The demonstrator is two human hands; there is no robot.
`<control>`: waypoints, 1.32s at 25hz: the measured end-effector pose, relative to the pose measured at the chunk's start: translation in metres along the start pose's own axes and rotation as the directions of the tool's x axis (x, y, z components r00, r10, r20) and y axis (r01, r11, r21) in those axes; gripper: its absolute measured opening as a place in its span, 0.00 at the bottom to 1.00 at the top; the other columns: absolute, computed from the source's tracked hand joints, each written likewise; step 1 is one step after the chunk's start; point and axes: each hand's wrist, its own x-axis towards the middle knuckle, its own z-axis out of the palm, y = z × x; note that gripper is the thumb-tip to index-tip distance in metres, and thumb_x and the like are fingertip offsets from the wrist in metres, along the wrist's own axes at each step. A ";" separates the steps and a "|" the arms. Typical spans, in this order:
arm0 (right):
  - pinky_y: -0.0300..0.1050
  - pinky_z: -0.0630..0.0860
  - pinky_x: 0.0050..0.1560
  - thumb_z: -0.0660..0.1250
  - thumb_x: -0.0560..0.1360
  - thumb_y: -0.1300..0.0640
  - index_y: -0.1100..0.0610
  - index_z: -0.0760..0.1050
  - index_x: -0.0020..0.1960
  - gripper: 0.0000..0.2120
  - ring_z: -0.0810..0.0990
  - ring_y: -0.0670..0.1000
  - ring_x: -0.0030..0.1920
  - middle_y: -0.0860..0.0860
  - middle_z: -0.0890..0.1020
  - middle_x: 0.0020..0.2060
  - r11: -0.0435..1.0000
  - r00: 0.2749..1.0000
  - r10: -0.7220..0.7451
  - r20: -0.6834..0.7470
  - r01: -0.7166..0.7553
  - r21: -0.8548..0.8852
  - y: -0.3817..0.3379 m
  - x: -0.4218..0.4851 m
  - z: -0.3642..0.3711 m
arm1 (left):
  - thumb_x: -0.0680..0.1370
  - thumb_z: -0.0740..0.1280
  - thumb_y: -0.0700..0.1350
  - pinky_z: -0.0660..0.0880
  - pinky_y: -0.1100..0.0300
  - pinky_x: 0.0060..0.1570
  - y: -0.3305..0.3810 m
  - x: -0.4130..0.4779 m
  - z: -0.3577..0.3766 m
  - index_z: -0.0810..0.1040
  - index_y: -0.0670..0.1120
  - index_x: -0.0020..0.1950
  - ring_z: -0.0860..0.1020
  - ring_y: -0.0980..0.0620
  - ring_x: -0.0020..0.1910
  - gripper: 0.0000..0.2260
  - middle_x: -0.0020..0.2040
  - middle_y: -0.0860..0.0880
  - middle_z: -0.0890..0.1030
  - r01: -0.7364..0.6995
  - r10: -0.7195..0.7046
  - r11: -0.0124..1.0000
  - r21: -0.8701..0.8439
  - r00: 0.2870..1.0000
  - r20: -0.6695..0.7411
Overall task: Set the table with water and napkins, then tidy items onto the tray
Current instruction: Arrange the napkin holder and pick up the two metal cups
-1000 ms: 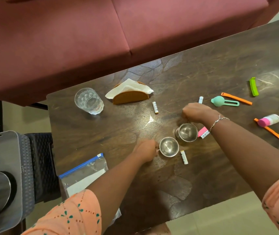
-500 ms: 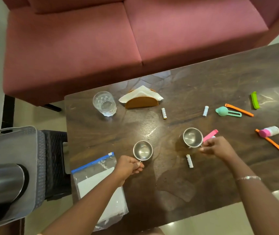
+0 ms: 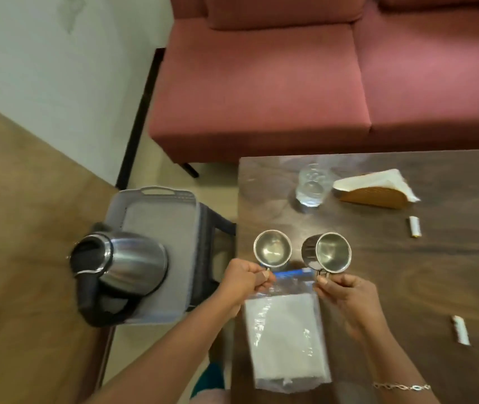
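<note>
Two small stainless-steel cups with side handles sit side by side near the left edge of the dark wooden table (image 3: 407, 275), just beyond the blue zip strip of a clear plastic bag of white napkins (image 3: 286, 330). Left hand (image 3: 244, 279): fingers curled, thumb and forefinger pinching the handle of the left steel cup (image 3: 273, 251), which stands mouth-up. Right hand (image 3: 346, 295): fingertips pinching the handle of the right steel cup (image 3: 330, 253), which is tilted so that its outer wall shows on the left side. Cannot tell whether either cup is clear of the tabletop. A thin chain bracelet (image 3: 401, 386) is on the right wrist. Further back on the table are a clear glass tumbler (image 3: 312, 185) and, just beside it, a brown wooden napkin holder with white napkins (image 3: 375, 191). Left of the table, a grey plastic tray (image 3: 162, 223) rests on a dark stool and carries a stainless-steel kettle with a black handle (image 3: 121, 260). Small white tubes (image 3: 415, 225) lie scattered to the right. A red sofa (image 3: 261, 83) stands behind.
</note>
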 end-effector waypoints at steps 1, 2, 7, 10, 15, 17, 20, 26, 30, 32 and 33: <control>0.36 0.80 0.35 0.67 0.68 0.73 0.69 0.76 0.37 0.02 0.81 0.48 0.29 0.57 0.80 0.29 1.000 1.000 -0.004 0.026 0.004 -0.012 0.005 -0.003 0.029 | 0.77 0.62 0.34 0.71 0.74 0.28 0.003 -0.006 -0.024 0.79 0.40 0.38 0.75 0.63 0.22 0.10 0.25 0.52 0.78 -0.003 0.003 1.000 -0.005 1.000 -0.026; 0.35 0.79 0.34 0.67 0.68 0.73 0.69 0.76 0.37 0.02 0.81 0.48 0.29 0.55 0.80 0.26 1.000 0.999 -0.011 0.046 0.013 -0.025 0.009 -0.004 0.057 | 0.77 0.62 0.34 0.71 0.74 0.28 0.006 -0.011 -0.048 0.79 0.40 0.39 0.74 0.64 0.21 0.10 0.28 0.50 0.78 -0.002 0.002 1.000 -0.007 0.999 -0.048; 0.35 0.80 0.35 0.67 0.68 0.73 0.67 0.76 0.36 0.04 0.81 0.46 0.28 0.49 0.80 0.23 0.995 0.984 -0.027 0.175 0.043 -0.088 0.022 -0.010 0.188 | 0.77 0.62 0.35 0.71 0.73 0.28 0.029 -0.027 -0.166 0.80 0.38 0.42 0.74 0.62 0.23 0.08 0.32 0.46 0.78 -0.009 0.008 1.000 -0.003 0.989 -0.151; 0.38 0.81 0.38 0.67 0.68 0.74 0.66 0.75 0.34 0.06 0.80 0.47 0.29 0.49 0.80 0.22 0.992 0.978 -0.034 0.205 0.058 -0.111 0.029 -0.005 0.249 | 0.77 0.63 0.36 0.74 0.69 0.33 0.051 -0.028 -0.228 0.79 0.43 0.36 0.75 0.56 0.30 0.11 0.27 0.49 0.80 -0.009 0.006 1.000 -0.016 0.986 -0.169; 0.35 0.80 0.33 0.68 0.68 0.74 0.64 0.74 0.31 0.10 0.77 0.50 0.32 0.51 0.78 0.22 0.991 0.979 -0.002 0.204 0.029 -0.128 0.051 0.025 0.334 | 0.78 0.61 0.35 0.74 0.62 0.44 0.077 0.001 -0.330 0.79 0.41 0.40 0.76 0.52 0.35 0.10 0.35 0.45 0.80 0.020 -0.012 0.999 0.044 0.984 -0.177; 0.35 0.80 0.33 0.68 0.68 0.74 0.65 0.73 0.31 0.10 0.76 0.50 0.32 0.54 0.76 0.27 0.989 0.980 0.020 0.200 0.010 -0.146 0.061 0.038 0.355 | 0.77 0.62 0.35 0.74 0.62 0.43 0.072 0.023 -0.355 0.79 0.39 0.41 0.76 0.52 0.35 0.08 0.36 0.44 0.79 0.044 -0.028 0.997 0.066 0.973 -0.230; 0.34 0.79 0.31 0.69 0.67 0.74 0.65 0.73 0.32 0.09 0.76 0.51 0.32 0.55 0.76 0.31 0.982 0.984 0.052 0.168 -0.020 -0.186 0.081 0.064 0.378 | 0.76 0.63 0.35 0.73 0.66 0.31 0.044 0.067 -0.377 0.79 0.39 0.40 0.75 0.54 0.29 0.07 0.35 0.44 0.80 0.106 -0.068 0.987 0.118 0.955 -0.288; 0.34 0.78 0.28 0.70 0.66 0.75 0.62 0.71 0.29 0.13 0.76 0.51 0.30 0.55 0.76 0.29 0.962 0.994 0.091 0.063 -0.071 -0.264 0.111 0.103 0.397 | 0.76 0.61 0.33 0.62 0.69 0.19 -0.013 0.123 -0.376 0.76 0.39 0.33 0.69 0.58 0.18 0.13 0.28 0.45 0.75 0.282 -0.258 0.959 0.034 0.914 -0.312; 0.34 0.76 0.29 0.70 0.66 0.74 0.61 0.70 0.27 0.15 0.75 0.50 0.30 0.54 0.75 0.28 0.948 0.994 0.109 0.024 -0.096 -0.303 0.125 0.117 0.405 | 0.75 0.62 0.30 0.65 0.65 0.25 -0.037 0.152 -0.371 0.75 0.38 0.30 0.70 0.51 0.26 0.14 0.17 0.48 0.74 0.262 -0.285 0.958 -0.114 0.898 -0.335; 0.35 0.76 0.29 0.70 0.66 0.74 0.61 0.70 0.27 0.16 0.74 0.49 0.30 0.54 0.75 0.27 0.943 0.993 0.122 0.007 -0.114 -0.314 0.131 0.123 0.406 | 0.74 0.62 0.29 0.65 0.63 0.29 -0.044 0.161 -0.369 0.75 0.38 0.30 0.71 0.51 0.25 0.13 0.14 0.49 0.72 0.253 -0.284 0.958 -0.135 0.900 -0.331; 0.35 0.75 0.28 0.70 0.66 0.74 0.61 0.71 0.27 0.15 0.74 0.49 0.29 0.54 0.76 0.27 0.942 0.992 0.126 -0.002 -0.120 -0.313 0.133 0.126 0.405 | 0.74 0.62 0.30 0.65 0.63 0.27 -0.045 0.164 -0.368 0.75 0.38 0.30 0.71 0.53 0.22 0.12 0.14 0.50 0.72 0.258 -0.287 0.957 -0.130 0.900 -0.327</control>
